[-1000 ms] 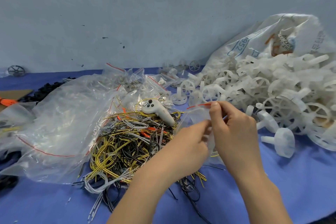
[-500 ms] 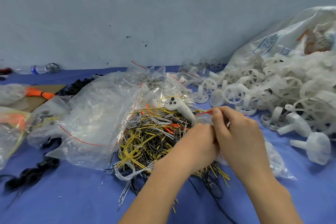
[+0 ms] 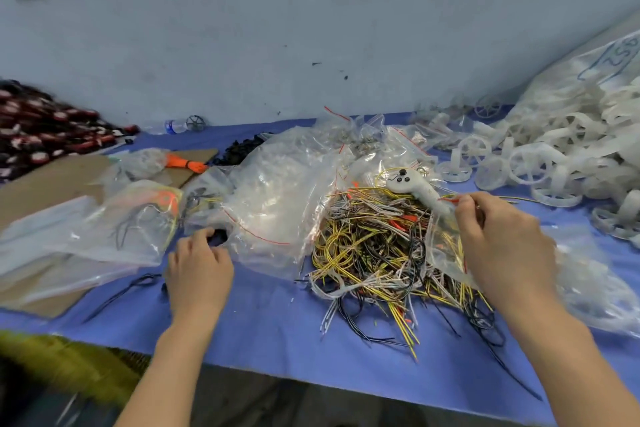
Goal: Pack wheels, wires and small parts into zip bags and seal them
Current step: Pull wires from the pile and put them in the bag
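A: Since a second ago, the left hand (image 3: 199, 262) has been taken away from the zip bag (image 3: 446, 246) and carried out to nine o'clock, while the bag has been kept up by the right hand (image 3: 502, 239) alone.

B: What is found at the far left?

A: Cardboard (image 3: 45, 184) is laid on the blue table (image 3: 277, 322), with filled bags (image 3: 131, 218) piled on it, presumably as finished work. At their near edge the left hand is curled over something small and dark (image 3: 218, 236); whether it is gripped cannot be told.

B: And in the middle?

A: A heap of empty bags (image 3: 284, 191) is kept beside the wires (image 3: 374, 246), probably so both are within reach. A white controller (image 3: 415, 189) is rested on the wires at twelve o'clock.

B: And the right?

A: The zip bag is pinched at its red-lined mouth, likely held raised so it stays open for filling. Wheels (image 3: 540, 163) are piled at two o'clock.
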Action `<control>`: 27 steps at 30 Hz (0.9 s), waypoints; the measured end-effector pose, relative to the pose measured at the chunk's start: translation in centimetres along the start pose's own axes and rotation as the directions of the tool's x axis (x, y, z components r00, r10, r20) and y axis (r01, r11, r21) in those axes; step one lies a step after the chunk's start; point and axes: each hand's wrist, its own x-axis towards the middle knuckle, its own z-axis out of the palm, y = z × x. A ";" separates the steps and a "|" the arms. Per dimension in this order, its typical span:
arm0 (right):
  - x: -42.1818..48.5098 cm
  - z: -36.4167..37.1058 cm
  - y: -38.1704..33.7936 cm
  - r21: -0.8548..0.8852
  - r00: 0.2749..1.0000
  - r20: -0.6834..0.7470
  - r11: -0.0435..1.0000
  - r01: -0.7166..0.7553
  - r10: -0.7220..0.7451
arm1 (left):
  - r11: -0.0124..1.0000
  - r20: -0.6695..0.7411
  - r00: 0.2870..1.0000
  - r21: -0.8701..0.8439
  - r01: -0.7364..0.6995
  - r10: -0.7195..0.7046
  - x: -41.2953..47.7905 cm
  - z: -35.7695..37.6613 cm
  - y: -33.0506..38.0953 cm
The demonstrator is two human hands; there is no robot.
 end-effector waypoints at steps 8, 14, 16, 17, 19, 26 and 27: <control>0.2 0.1 -0.3 -0.008 1.000 0.012 1.000 0.002 -0.002 | 0.963 0.282 0.958 0.239 -0.122 0.051 0.3 2.5 -4.8; -0.2 -0.1 -0.1 -0.003 1.000 0.017 1.000 0.020 -0.020 | 0.982 0.209 0.962 0.043 -0.185 0.173 1.1 3.7 -3.6; -0.1 -0.1 0.0 0.003 1.000 0.018 1.000 0.020 -0.021 | 0.986 0.199 0.966 -0.022 -0.167 0.168 1.1 3.4 -3.7; -0.1 -0.1 0.1 0.005 1.000 0.017 1.000 0.018 -0.018 | 0.987 0.194 0.967 -0.045 -0.157 0.163 1.1 3.1 -3.8; -0.1 -0.1 0.3 0.010 1.000 0.011 1.000 0.014 -0.014 | 0.985 0.180 0.969 -0.044 -0.165 0.170 1.4 2.7 -4.3; 0.0 -0.1 0.3 0.011 1.000 0.008 1.000 0.023 -0.023 | 0.968 0.174 0.960 0.088 -0.235 0.217 1.4 2.2 -4.8; 0.1 -0.1 0.4 0.008 1.000 0.013 1.000 0.020 -0.020 | 0.962 0.145 0.963 0.119 -0.246 0.228 1.5 2.1 -4.7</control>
